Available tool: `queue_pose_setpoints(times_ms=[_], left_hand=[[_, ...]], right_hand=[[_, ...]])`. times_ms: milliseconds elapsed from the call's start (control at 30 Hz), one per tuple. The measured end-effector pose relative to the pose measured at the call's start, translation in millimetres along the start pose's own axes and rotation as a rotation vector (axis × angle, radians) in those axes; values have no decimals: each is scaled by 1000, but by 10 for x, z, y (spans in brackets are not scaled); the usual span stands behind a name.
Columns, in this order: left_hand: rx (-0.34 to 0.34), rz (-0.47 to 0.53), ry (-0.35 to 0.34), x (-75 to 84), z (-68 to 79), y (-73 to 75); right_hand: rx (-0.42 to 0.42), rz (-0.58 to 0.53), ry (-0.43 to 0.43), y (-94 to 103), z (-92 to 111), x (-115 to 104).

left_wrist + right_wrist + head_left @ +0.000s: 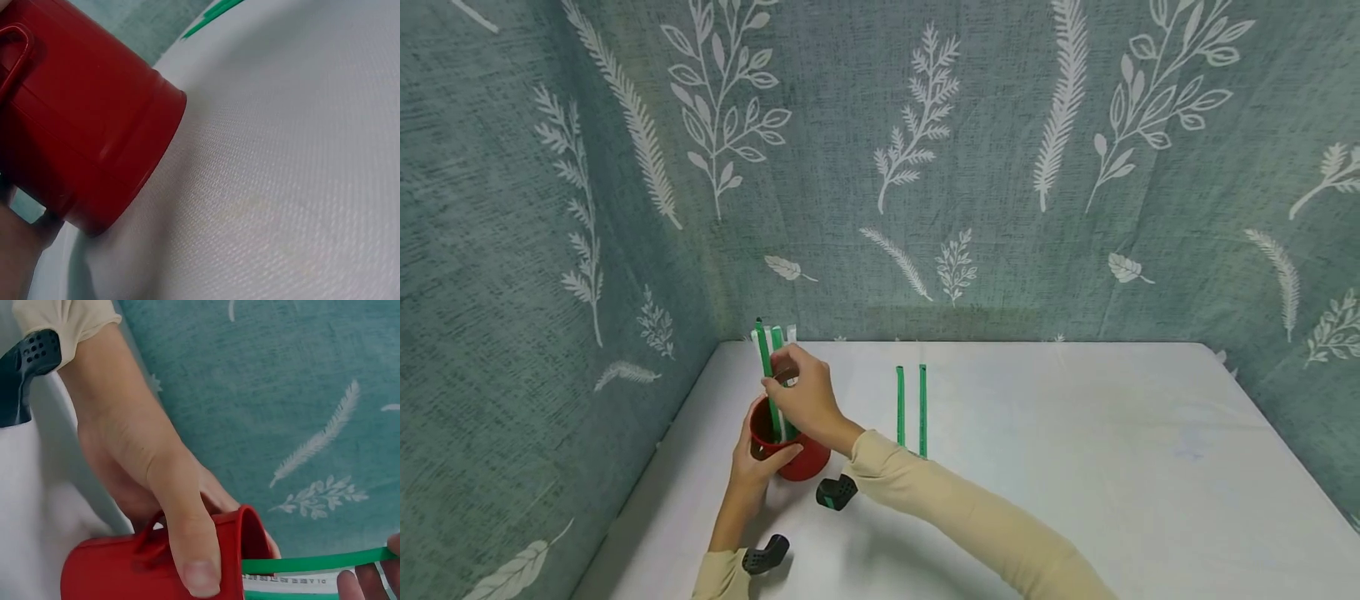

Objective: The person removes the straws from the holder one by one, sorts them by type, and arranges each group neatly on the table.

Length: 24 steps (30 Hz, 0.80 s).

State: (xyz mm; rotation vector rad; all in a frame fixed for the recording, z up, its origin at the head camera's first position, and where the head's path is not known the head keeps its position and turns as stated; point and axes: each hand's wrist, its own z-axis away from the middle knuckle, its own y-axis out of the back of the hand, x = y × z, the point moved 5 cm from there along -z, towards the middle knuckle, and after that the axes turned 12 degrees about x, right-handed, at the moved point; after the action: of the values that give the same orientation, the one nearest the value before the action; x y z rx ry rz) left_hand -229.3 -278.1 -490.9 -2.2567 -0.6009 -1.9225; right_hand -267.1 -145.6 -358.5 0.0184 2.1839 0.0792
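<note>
A red pot (808, 462) with a small side handle stands tilted on the white table at the left. My left hand (751, 471) grips it from the near left, thumb lying along its side in the right wrist view. Several long thin green and white sticks stand in the pot, and their tops rise above its rim. At the pot's mouth my right hand (811, 390) pinches a green stick (312, 563) whose lower end is inside the pot. A white stick (300, 580) with printed letters lies beside it. The pot's bottom inside is hidden.
Two more green sticks, one on the left (900, 400) and one on the right (922, 404), lie side by side on the table (1075, 467), their near ends at my right sleeve. A leaf-patterned green cloth (985, 167) hangs behind and at the left.
</note>
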Motion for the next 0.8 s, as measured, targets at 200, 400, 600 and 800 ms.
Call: queue_pose_setpoints(times_ms=[200,400,600,800], left_hand=[[-1,21,10,2,-3,-4],[-11,29,6,3,-15,-4],[-18,45,1,18,-15,-9],[-15,34,1,21,-15,-6]], right_hand=[[59,-2,-2,130,-35,-56],[100,-31,-3,263,-116,-162],[119,-68,5,388,-217,-236],[112,-94,4,507,-274,-357]])
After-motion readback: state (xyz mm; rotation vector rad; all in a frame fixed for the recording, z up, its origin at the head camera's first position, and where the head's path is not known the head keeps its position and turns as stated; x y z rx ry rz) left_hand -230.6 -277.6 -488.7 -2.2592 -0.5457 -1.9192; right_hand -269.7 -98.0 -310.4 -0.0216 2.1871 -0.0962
